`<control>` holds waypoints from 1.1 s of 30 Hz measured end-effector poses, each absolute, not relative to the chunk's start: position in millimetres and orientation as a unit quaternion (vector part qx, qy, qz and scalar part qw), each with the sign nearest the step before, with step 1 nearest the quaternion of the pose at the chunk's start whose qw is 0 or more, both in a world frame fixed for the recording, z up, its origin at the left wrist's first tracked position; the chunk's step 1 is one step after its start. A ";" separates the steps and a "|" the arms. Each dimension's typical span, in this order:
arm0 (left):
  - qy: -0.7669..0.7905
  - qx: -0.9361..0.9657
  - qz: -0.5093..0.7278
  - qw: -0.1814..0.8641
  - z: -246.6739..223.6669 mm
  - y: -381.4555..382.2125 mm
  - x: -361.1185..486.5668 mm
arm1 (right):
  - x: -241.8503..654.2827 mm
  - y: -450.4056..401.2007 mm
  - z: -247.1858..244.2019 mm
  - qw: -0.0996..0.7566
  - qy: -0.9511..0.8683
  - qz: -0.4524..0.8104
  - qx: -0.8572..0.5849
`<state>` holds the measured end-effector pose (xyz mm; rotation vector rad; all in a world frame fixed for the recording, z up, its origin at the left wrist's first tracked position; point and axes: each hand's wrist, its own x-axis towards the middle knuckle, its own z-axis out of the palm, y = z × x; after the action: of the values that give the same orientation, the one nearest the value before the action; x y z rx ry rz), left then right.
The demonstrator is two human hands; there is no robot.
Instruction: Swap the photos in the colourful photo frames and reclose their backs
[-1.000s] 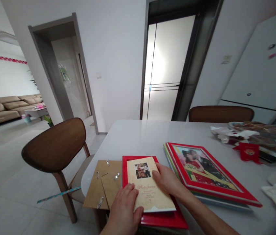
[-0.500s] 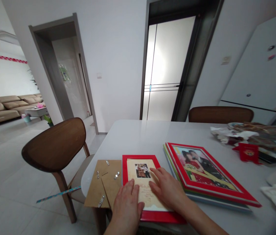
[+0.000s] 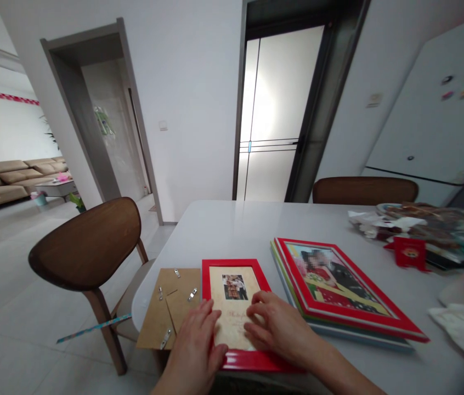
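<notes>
A red picture frame (image 3: 232,263) lies flat on the white table, and a cream photo card (image 3: 232,318) with a small picture sits inside it. My left hand (image 3: 193,345) rests on the card's lower left corner and the frame's lower edge. My right hand (image 3: 275,323) lies on the card's lower right with its fingers slightly curled. Neither hand grips anything. To the left, a brown cardboard frame backing (image 3: 170,307) with metal clips lies beside the frame. A stack of red-framed pictures (image 3: 339,288) lies to the right, next to my right hand.
A clear bag of assorted items (image 3: 429,230), a red envelope (image 3: 409,253) and a white cloth (image 3: 462,329) lie on the table's right side. Wooden chairs (image 3: 88,244) stand at the table's left and far edges.
The cream card has gone from lying askew and raised to lying flat inside the red frame. Both hands have moved closer together on it, and the view has shifted slightly.
</notes>
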<state>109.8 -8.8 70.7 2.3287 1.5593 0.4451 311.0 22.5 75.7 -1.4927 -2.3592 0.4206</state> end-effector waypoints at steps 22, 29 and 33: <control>0.524 0.801 0.291 -0.008 53.4 -12.3 76.2 | 276.0 -5.3 89.3 0.265 -0.785 0.183 -0.529; 0.546 0.812 0.156 0.134 60.3 -1.8 130.1 | 323.3 -3.4 67.9 0.192 -0.776 0.150 -0.582; 0.548 0.815 0.119 0.143 67.9 -1.1 131.7 | 323.9 0.4 62.3 0.179 -0.793 0.116 -0.571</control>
<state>131.7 -1.1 67.9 2.3518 1.5805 0.3430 323.9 0.4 62.3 -1.6145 -2.2407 0.3273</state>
